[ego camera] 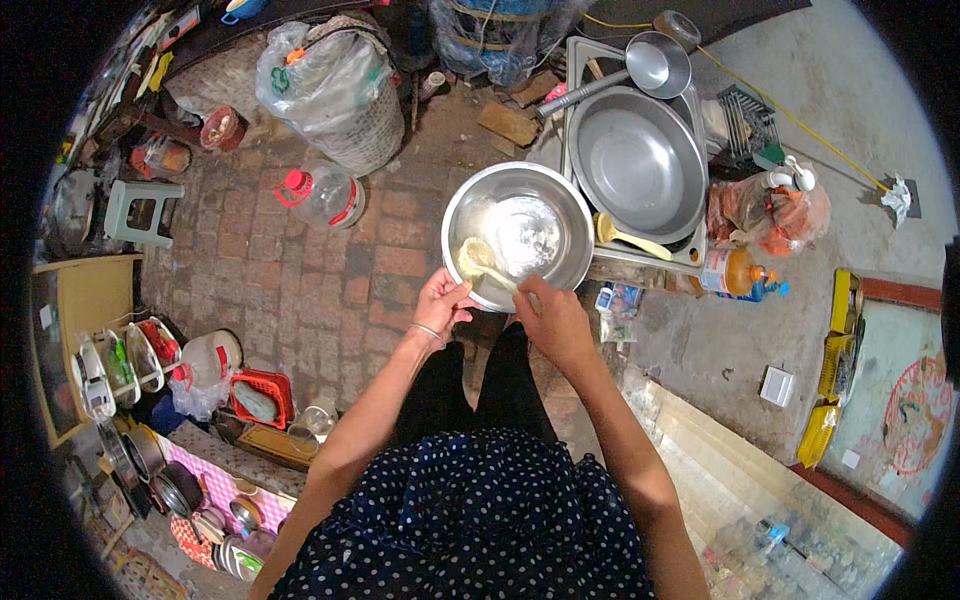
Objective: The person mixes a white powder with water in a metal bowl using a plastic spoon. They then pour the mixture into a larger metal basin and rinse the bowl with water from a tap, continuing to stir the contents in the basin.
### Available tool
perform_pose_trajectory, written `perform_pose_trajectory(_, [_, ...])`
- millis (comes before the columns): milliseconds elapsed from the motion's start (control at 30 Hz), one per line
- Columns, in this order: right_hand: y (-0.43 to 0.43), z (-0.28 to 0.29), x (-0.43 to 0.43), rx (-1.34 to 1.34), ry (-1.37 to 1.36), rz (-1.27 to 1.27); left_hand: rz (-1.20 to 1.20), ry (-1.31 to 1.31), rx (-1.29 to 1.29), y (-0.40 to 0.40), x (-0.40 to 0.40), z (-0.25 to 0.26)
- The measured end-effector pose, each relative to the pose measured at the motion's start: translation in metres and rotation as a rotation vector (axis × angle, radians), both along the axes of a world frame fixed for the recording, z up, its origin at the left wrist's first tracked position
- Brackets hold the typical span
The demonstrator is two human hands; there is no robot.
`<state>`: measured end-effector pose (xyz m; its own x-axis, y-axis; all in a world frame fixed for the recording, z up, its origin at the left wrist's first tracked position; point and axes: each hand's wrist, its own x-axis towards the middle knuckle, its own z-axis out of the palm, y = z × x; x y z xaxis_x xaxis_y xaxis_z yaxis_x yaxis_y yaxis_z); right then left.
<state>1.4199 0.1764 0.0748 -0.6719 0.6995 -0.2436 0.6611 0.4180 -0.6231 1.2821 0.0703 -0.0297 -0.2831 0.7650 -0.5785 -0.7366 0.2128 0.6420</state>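
Note:
A round stainless steel basin (529, 225) is held out before me, over the brick floor and next to the sink. My left hand (444, 306) grips its near left rim, thumb on top. In my right hand (553, 319) is the pale handle of a scrubbing brush (495, 271). The brush's round bristle head rests against the basin's inner left wall. The basin's inside is shiny, with patchy marks on its bottom. How my right fingers wrap the handle is partly hidden.
At the right, a larger metal basin (637, 161) sits in the sink (697, 259). A metal ladle (651, 69) and a second brush (631, 240) lie by it. An orange detergent bottle (726, 271) stands nearby. Left on the floor are a plastic jug (326, 196) and a stool (142, 212).

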Motion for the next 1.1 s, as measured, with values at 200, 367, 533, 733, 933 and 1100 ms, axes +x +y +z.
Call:
perform_pose_trajectory(200, [-0.025, -0.051, -0.022, -0.076, 0.399, -0.294, 0.022, 0.009, -0.066, 0.009, 0.010, 0.014])
perform_pose_trajectory(367, [-0.037, -0.070, -0.046, -0.458, 0.703, -0.588, 0.048, -0.032, 0.080, 0.009, 0.018, 0.005])
perform_pose_trajectory(533, [-0.033, -0.062, -0.021, -0.272, 0.472, -0.235, 0.075, 0.000, -0.005, 0.004, 0.012, -0.003])
perform_pose_trajectory(733, [-0.017, -0.036, 0.000, -0.269, 0.226, 0.003, 0.010, 0.035, -0.028, -0.003, 0.008, -0.003])
perform_pose_trajectory(933, [-0.039, -0.059, -0.059, -0.729, 0.854, -0.704, 0.087, 0.046, 0.049, -0.002, 0.028, -0.023])
perform_pose_trajectory(1100, [-0.037, -0.063, -0.062, -0.641, 0.771, -0.721, 0.112, 0.103, -0.004, 0.006, 0.032, -0.011])
